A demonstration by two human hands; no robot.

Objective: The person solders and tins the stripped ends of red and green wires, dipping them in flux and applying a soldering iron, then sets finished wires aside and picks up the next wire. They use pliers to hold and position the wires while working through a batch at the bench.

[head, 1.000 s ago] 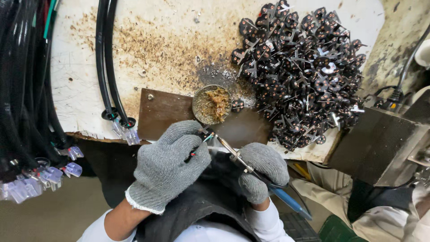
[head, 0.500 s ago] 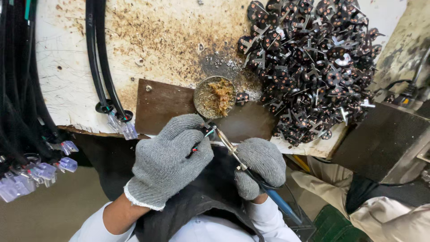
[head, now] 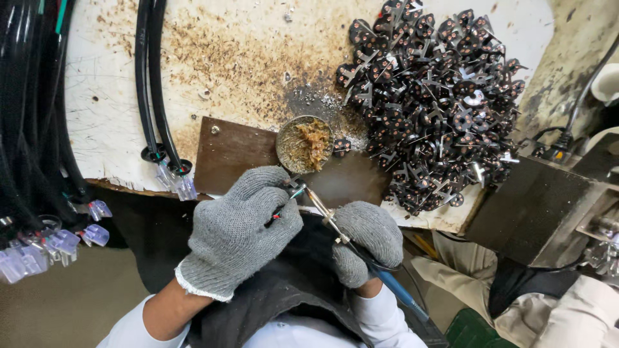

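Both my hands wear grey knit gloves and meet at the near edge of a stained white bench (head: pixel 245 58). My left hand (head: pixel 242 225) pinches thin coloured wires (head: pixel 287 201) and a small dark part. My right hand (head: pixel 367 238) grips a soldering iron (head: pixel 325 216) with a blue handle, its metal tip touching the wire ends by my left fingers. Just beyond the tip sits a small round tin (head: pixel 304 143) of brownish flux on a brown plate (head: pixel 238 154).
A big heap of small black round parts with copper dots (head: pixel 438 96) lies at the right. Black cables with clear plastic connectors (head: pixel 174 180) hang at the left. A dark metal box (head: pixel 535 212) stands at the right edge.
The view has shifted slightly; both hands stay together with the iron tip at the wires, close to the tin.
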